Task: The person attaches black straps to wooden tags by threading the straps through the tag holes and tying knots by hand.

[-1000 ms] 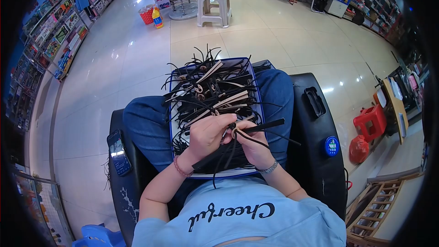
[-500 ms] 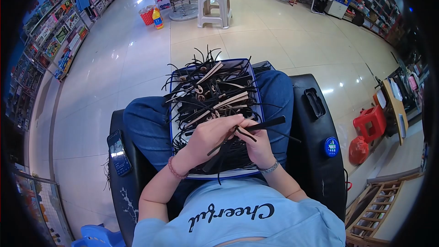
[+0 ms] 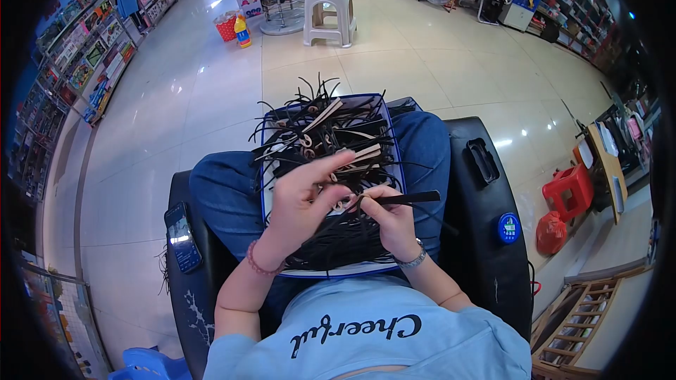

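Observation:
A blue-rimmed white tray (image 3: 263,190) rests across my lap, heaped with black cords and straps (image 3: 338,246). Some of the straps show a pale tan side (image 3: 324,114). My right hand (image 3: 394,222) pinches a black flat strap (image 3: 415,198) between thumb and fingers; its wide end points right and thin cord shows at the pinch. Just left of it, over the tray, is my left hand (image 3: 303,193), thumb and index finger apart. Nothing can be seen held in it, though its other fingers are partly hidden.
A phone (image 3: 183,236) lies on the left black armrest. The right armrest carries a black holder (image 3: 483,157) and a round blue-lidded container (image 3: 508,228). A white stool (image 3: 329,10) stands ahead; a red stool (image 3: 569,193) and red bag (image 3: 551,232) are at right.
My left hand has come away from the strap and moved slightly left, its thumb and index finger spreading. My right hand keeps its pinch, and the strap now lies nearer to level.

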Demonstrator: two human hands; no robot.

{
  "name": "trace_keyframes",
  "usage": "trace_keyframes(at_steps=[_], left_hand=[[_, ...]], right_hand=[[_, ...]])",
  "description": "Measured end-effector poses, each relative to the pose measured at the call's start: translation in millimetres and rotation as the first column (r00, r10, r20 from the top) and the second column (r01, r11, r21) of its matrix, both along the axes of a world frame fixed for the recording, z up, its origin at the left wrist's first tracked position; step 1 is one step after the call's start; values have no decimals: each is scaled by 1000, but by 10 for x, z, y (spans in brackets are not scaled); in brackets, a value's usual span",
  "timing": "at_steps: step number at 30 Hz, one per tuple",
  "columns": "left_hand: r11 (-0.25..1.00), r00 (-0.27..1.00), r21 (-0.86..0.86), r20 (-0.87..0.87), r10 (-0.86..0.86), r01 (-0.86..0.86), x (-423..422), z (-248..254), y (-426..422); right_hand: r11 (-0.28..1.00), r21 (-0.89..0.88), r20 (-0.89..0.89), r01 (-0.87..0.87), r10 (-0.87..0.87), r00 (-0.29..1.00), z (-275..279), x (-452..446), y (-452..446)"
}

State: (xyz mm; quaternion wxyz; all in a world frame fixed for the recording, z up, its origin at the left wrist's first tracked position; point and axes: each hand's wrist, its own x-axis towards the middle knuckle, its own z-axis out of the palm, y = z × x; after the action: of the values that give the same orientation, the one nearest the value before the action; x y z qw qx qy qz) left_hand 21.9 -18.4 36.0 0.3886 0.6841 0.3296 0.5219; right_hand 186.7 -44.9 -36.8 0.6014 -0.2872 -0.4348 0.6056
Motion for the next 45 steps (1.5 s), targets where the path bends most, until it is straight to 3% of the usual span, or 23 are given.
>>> trace_keyframes(at_steps=[1,3,5,8,11,12,15,16,17,19,20,23,24,26,27,31,32,34,35,40,43,44,45], left_hand=[[995,954,83,-292,73,-51,-36,33,-39],[959,941,284,-323,99,-4,-8,-152,22],[947,936,321,-333,116,-4,-9,-208,20],[883,937,466,-281,206,-55,88,-194,6],[852,924,523,-311,223,-29,65,-206,-37],[829,930,558,-295,220,-19,71,-184,-33],[945,939,326,-318,134,-25,14,-71,-42],[1000,986,-20,-162,-25,22,2,-151,-22],[971,993,-212,-8,-116,112,-3,-170,0],[786,924,-511,330,-194,348,-17,-172,60],[750,913,-541,353,-207,379,-23,-177,76],[830,955,-490,245,-164,268,-58,-297,139],[870,991,-477,112,-77,122,-76,-192,81],[986,980,-106,-169,110,-129,-141,-180,-11],[970,932,110,-272,239,-217,-165,-177,-64],[878,918,477,-333,215,-32,-32,-40,-125],[870,911,493,-368,188,19,-88,-129,-60],[995,965,92,-261,-12,37,-126,-211,-27],[990,980,-117,-174,-95,75,-126,-227,-21],[899,972,-390,196,-128,197,8,-352,56],[989,990,-121,-120,74,-89,40,-226,-2],[990,977,-11,-162,137,-141,36,-216,-29],[995,966,-15,-243,88,-95,0,-228,-43]], right_hand=[[1000,15,15,-8,8,1000,6,10,-13],[999,40,74,-22,19,997,-17,21,-23],[997,65,164,-30,19,986,-82,33,0],[995,90,51,34,-39,998,-71,-25,-3],[996,-2,-107,89,-89,990,144,-108,-39],[997,-8,-45,73,-73,996,135,-87,-33],[985,171,269,23,-70,961,60,-16,-13],[983,185,281,9,-62,958,93,-5,-23],[983,186,249,-6,-41,968,114,-8,-32],[981,190,184,-36,1,983,137,-12,-37],[980,196,196,-33,-6,981,112,4,-31],[985,170,169,-17,-13,986,48,54,-26],[990,137,116,-14,-2,993,76,36,-36],[997,75,41,-13,10,999,95,22,-28],[999,45,18,-15,14,1000,95,16,-19],[1000,13,79,-24,23,997,41,-56,-41],[998,39,140,-55,49,989,85,-73,-64],[991,93,178,-101,83,980,55,-62,-31],[986,116,199,-121,96,975,42,-50,-23],[997,29,71,-68,66,995,10,-60,-35],[1000,-4,44,17,-17,999,42,-35,31],[999,-2,29,51,-51,998,58,2,56],[996,-3,15,84,-84,996,73,42,78]])
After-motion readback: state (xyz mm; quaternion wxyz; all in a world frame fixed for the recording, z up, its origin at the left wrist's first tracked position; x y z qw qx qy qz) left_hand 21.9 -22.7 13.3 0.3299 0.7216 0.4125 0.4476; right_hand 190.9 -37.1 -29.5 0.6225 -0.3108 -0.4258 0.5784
